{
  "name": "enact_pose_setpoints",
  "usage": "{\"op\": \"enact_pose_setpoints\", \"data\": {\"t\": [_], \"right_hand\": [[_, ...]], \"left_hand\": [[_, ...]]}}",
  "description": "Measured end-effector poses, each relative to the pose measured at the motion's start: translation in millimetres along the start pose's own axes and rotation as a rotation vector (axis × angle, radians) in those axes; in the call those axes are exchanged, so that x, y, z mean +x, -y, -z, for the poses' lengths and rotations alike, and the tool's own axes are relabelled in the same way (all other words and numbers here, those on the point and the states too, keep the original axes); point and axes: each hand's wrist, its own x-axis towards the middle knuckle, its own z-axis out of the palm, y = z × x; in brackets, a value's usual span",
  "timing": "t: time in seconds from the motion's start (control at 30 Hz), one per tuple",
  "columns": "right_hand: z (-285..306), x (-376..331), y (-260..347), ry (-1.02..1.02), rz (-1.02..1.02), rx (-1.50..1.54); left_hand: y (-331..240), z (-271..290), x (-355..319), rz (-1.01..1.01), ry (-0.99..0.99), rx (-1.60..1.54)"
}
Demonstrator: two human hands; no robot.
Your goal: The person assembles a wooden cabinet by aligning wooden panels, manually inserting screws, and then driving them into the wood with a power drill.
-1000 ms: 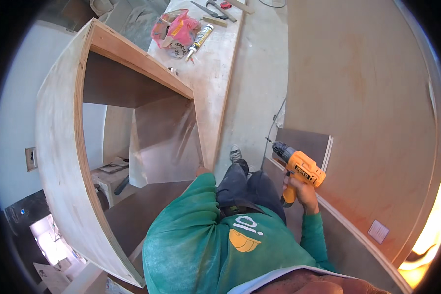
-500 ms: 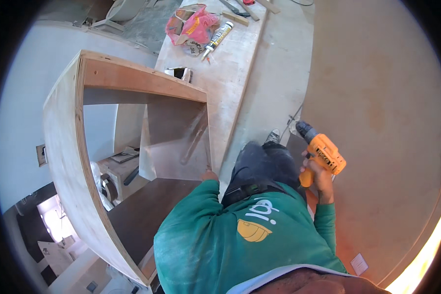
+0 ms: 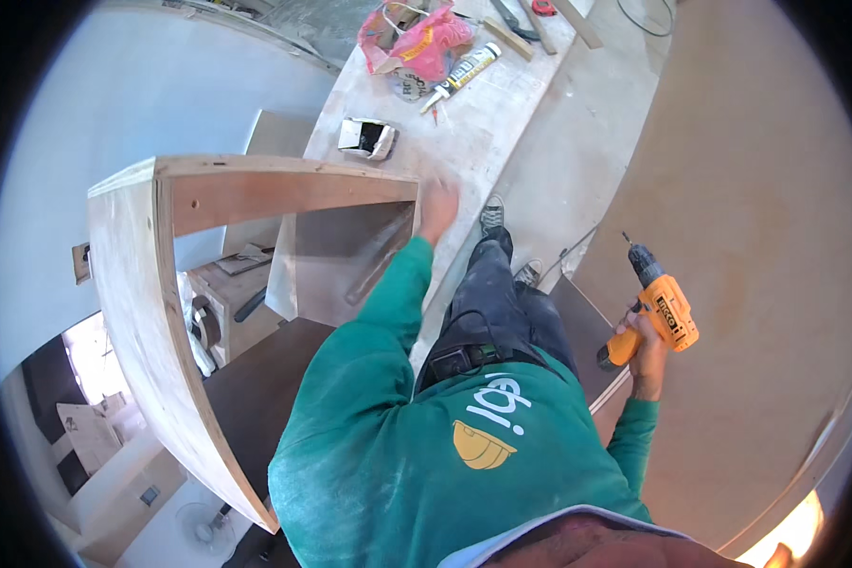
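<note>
At the right side of the view, an orange cordless drill is held by its handle in the clenched grip of the right hand. The drill's long axis is tilted, with the bit pointing up and away from the body, toward the large brown panel that fills the right of the picture; the bit is not seen touching anything. The right arm is kept out to the side, well apart from the cabinet work.

Across the body, the left hand is stretched forward with the fingers spread and nothing grasped in it; it is blurred, and it lies at the upper right corner of the open plywood cabinet frame, just beside the edge of the long plywood counter. Whether the palm is pressed on the wood cannot be told. The frame is thus nearer the left hand, and it lies to the left of the drill, with the legs and a dark tool pouch between them.

Farther along the counter, a small open box, a sealant tube and a pink bag are laid.
</note>
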Motion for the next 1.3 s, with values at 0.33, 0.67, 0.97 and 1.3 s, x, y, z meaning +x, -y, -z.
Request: {"op": "enact_pose_setpoints", "data": {"t": [0.33, 0.67, 0.97, 1.3], "right_hand": [[-58.6, 22.9, 6.7, 0.032, -0.172, 0.031], [-37.5, 9.7, -5.5, -0.007, -0.166, 0.036], [-42.9, 9.5, 9.6, -0.001, -0.077, 0.054], [-54.6, -9.4, 42.6, 0.040, -0.151, -0.095]], "left_hand": [[34.8, 63.0, 171.2, 0.604, -0.216, 0.634], [10.7, 1.6, 85.5, -0.178, 0.075, 0.470], [30.2, 19.6, 87.4, -0.109, 0.223, 0.000], [19.2, -8.7, 117.1, -0.164, 0.308, 0.527]]}}
